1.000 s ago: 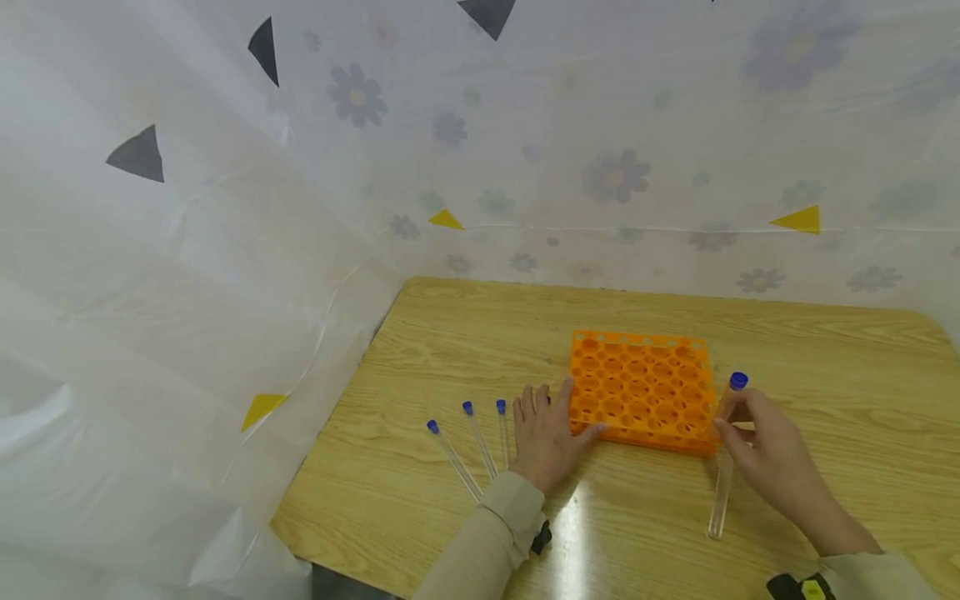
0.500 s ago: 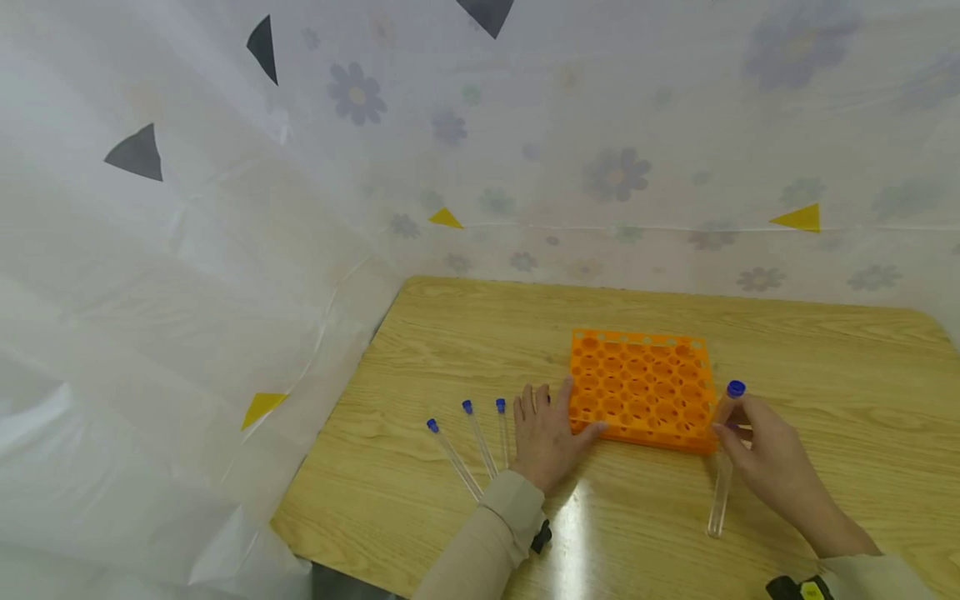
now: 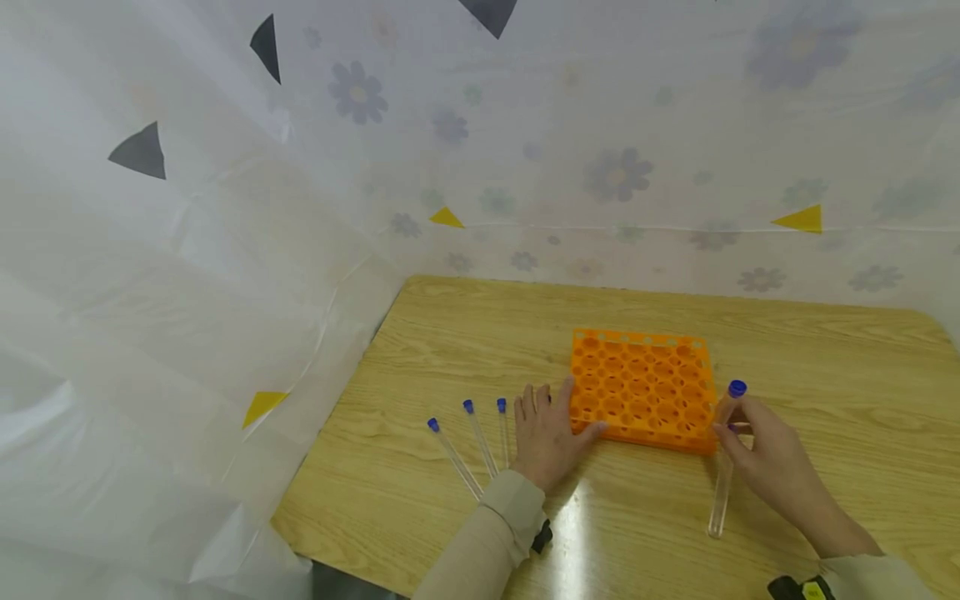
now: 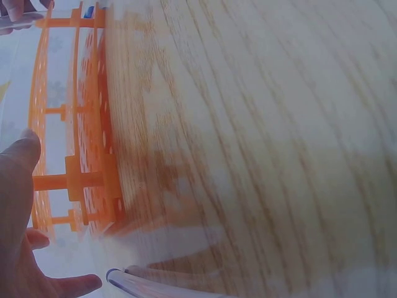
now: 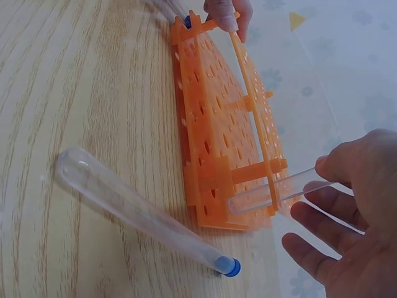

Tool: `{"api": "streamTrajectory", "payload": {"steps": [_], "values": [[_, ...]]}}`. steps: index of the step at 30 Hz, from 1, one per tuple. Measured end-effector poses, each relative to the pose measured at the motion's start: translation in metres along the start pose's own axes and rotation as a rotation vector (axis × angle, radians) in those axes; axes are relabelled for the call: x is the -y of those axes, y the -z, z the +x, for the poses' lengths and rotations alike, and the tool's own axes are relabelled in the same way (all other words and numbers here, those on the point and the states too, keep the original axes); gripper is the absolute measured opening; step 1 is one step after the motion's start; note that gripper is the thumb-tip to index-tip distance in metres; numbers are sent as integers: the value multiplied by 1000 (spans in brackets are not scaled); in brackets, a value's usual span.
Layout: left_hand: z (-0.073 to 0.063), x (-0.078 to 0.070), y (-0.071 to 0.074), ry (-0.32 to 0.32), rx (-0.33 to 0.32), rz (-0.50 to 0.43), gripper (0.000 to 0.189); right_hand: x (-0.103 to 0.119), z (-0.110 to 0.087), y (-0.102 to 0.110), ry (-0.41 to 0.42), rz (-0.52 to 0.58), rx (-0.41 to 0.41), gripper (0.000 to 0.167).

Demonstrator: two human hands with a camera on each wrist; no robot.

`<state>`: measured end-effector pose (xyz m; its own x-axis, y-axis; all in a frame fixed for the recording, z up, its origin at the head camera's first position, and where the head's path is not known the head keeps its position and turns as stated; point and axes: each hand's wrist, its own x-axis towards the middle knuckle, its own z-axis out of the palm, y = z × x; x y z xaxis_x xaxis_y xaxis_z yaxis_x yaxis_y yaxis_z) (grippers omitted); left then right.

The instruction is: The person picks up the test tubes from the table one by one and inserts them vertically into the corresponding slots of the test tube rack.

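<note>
My right hand [image 3: 772, 454] pinches a clear, blue-capped test tube [image 5: 301, 184] between thumb and fingers. It passes through the top plate of the orange test tube rack [image 3: 652, 438] at the near right corner, its rounded end showing between the plates in the right wrist view. Below that hand, another capped test tube [image 5: 133, 208] lies on the table. My left hand [image 3: 546, 437] rests at the rack's near left corner, fingers spread, thumb along the front edge and index finger at the side. Beside it, several capped tubes [image 3: 454, 461] lie fanned out, partly hidden by the hand and sleeve.
The rack stands near the middle of a wood-grain table [image 3: 840, 358]. White sheeting with flower prints [image 3: 615, 175] rises behind the table and along its left side. A bright reflection lies on the tabletop between the forearms.
The right hand and its test tube have dropped slightly, the blue cap sitting a little lower than a second ago. The left hand and rack stay in place.
</note>
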<state>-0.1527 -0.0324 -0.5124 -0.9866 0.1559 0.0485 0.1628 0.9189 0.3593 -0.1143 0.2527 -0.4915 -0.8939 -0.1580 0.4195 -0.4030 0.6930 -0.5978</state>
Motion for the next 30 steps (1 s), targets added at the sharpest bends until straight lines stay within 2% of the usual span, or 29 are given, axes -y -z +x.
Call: {"api": "streamTrajectory", "payload": {"steps": [6, 12, 16, 22, 30], "values": [[0, 0, -2, 2, 6, 14, 86, -2, -1, 1, -40, -7, 44, 24], [2, 0, -3, 11, 8, 27, 85, -6, -2, 2, -81, 23, 90, 32], [2, 0, -3, 13, 10, 27, 84, -9, -3, 4, -146, 46, 103, 40], [1, 0, -2, 11, 10, 14, 85, -15, -6, 3, -240, 4, 106, 43], [1, 0, -2, 9, 15, 10, 85, -26, -8, 0, -353, -61, 232, 43]]}}
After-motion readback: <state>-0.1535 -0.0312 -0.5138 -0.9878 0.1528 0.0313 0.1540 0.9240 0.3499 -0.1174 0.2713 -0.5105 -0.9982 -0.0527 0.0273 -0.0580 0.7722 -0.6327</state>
